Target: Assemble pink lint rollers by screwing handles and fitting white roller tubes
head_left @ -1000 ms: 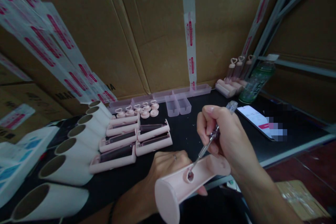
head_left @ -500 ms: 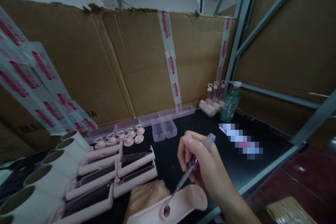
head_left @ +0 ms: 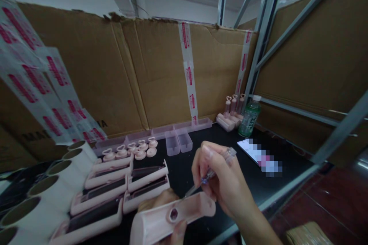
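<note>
Right hand (head_left: 219,178): fingers curled inward with little gap, thumb and fingertips pinching a clear-handled screwdriver (head_left: 204,180)
Screwdriver: slanting down and left out of the right fingers, its end by the far edge of the pink holder (head_left: 156,226); whether it touches cannot be told
Left hand (head_left: 160,200): partly hidden, bent around the holder, knuckles behind it and thumb on the near side
Pink holder: in the left fingers' grip, below and left of the right fingers, its round hole just above the left thumb
Pink cases with dark rollers (head_left: 106,200): left of the left fingers
Heart-handled caps (head_left: 140,155): beyond the left fingers
Lilac tray (head_left: 172,150): beyond both hands' fingers
Phone (head_left: 247,148), green bottle (head_left: 249,121): beyond the right fingers, to their right
</note>
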The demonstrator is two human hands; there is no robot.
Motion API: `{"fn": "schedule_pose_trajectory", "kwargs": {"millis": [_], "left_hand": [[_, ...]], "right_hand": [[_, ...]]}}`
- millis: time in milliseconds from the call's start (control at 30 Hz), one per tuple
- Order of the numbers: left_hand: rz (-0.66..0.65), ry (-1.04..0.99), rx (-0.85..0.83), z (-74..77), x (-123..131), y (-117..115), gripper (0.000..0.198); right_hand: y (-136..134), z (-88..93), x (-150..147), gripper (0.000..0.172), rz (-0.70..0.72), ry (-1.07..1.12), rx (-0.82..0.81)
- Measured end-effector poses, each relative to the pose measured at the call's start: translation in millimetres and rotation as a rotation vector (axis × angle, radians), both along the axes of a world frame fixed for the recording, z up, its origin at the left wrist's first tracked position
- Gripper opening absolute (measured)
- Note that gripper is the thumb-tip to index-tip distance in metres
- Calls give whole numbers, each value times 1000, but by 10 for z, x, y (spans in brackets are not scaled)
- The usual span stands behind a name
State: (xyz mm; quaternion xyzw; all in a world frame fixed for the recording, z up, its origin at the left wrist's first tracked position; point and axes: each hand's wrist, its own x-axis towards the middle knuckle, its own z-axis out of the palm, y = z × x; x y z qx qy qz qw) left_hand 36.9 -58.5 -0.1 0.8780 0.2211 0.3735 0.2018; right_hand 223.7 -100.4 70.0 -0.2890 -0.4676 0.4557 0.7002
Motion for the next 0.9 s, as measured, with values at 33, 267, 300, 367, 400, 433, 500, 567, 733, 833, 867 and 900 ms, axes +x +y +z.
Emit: {"fn": "schedule_pose_trajectory", "kwargs": {"millis": [33,267,300,367,400,433,500,567,733,833,867,900], "left_hand": [[11,-12,7,-23,5,13,30],[78,-118,136,55,106,-15,28],[68,-107,155,83,117,-25,26],[44,-106,186,112,135,-34,23],[35,-120,199,110,144,-32,23],[29,-148,213,98,152,-26,25],[20,-185,236,57,165,-13,27],[21,-184,236,17,174,-7,28],[-7,-221,251,-31,176,-11,28],[-15,-218,237,-53,166,0,28],[-22,-218,226,-61,161,6,28],[-30,-220,212,-68,156,10,27]], "right_hand": [[6,6,-21,56,-22,6,5],[25,20,-117,55,-169,90,31],[22,15,-115,55,-211,113,36],[14,3,-114,52,-277,119,31],[9,-3,-116,51,-296,109,23],[5,-9,-120,51,-306,98,10],[-3,-18,-130,49,-307,78,-17],[-6,-25,-137,48,-324,49,-35],[10,-38,-137,49,-371,-66,-40],[21,-47,-138,49,-357,-64,-54],[22,-47,-139,48,-350,-59,-58],[21,-46,-141,48,-340,-54,-63]]}}
